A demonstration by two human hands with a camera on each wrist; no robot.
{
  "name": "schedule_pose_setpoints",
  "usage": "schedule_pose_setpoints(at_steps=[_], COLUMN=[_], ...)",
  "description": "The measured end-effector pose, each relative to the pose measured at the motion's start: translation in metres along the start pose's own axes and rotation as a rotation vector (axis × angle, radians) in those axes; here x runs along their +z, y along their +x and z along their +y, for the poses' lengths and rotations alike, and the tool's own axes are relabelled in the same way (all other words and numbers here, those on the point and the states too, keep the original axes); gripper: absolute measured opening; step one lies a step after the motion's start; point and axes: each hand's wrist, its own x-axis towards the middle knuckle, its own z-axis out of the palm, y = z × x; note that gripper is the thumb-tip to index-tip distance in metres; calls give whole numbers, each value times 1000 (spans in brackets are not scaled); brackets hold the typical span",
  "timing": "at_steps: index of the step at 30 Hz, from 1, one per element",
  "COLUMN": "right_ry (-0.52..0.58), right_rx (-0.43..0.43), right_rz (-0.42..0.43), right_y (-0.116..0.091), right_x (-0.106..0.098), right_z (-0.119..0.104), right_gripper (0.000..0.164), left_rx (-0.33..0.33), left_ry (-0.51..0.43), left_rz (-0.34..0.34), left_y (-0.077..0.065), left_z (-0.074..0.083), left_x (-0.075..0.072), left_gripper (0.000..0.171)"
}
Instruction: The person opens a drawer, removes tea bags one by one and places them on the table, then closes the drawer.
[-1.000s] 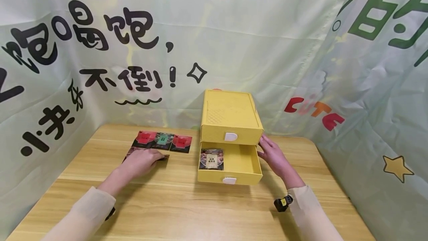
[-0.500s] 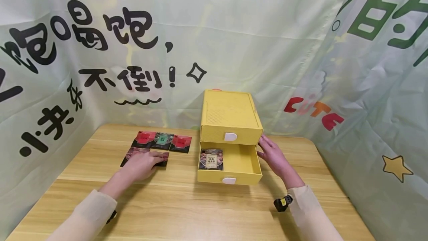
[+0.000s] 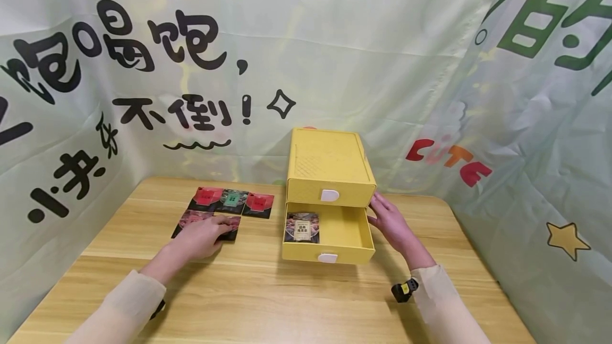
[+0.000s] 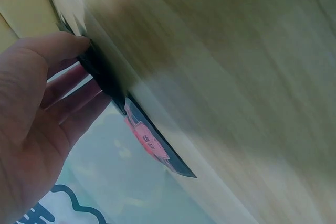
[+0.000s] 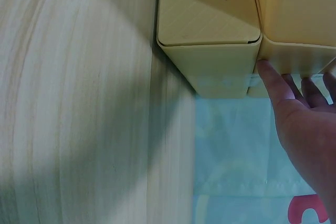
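My left hand (image 3: pixel 203 235) rests over the front row of flat printed sachets, its fingertips and thumb touching the right-hand front sachet (image 3: pixel 230 236). In the left wrist view the thumb and fingers (image 4: pixel 79 116) are spread along a dark sachet's edge. Left of it lies another front sachet (image 3: pixel 188 217), partly covered by the hand. Behind are a red sachet (image 3: pixel 207 197), a green one (image 3: pixel 232 200) and a second red one (image 3: pixel 258 204). With extended fingers, my right hand (image 3: pixel 393 223) touches the right side of the yellow drawer box (image 3: pixel 330 158).
The lower drawer (image 3: pixel 346 227) is pulled out, with a dark sachet with a cream label (image 3: pixel 302 229) at its left. The upper drawer (image 3: pixel 306 190) is closed. Both stand on the wooden table (image 3: pixel 287 301), with printed cloth (image 3: pixel 382 68) hanging behind and at the sides.
The right-hand front sachet came down flat beside its neighbour and has shifted slightly toward the near edge. My left hand moved a little with it. The right hand and drawer box stayed still.
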Motion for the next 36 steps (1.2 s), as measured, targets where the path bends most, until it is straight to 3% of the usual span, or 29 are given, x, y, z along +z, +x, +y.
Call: schedule_pose_setpoints(at_steps=[12, 21, 29, 36], right_ry=[-6, -7, -24, -37], right_rx=[4, 2, 12, 18], right_rz=[0, -1, 4, -3], right_y=[0, -1, -1, -1], right_x=[0, -1, 1, 1], right_z=[1, 0, -1, -2], right_gripper=[57, 57, 57, 57], left_rx=[-46, -16, 9, 49], left_ry=[-26, -10, -43, -79], left_rz=[-63, -36, 33, 148], left_y=[-1, -2, -6, -9], left_z=[0, -1, -5, -1], left_x=[0, 2, 1, -9], left_gripper=[43, 41, 44, 46])
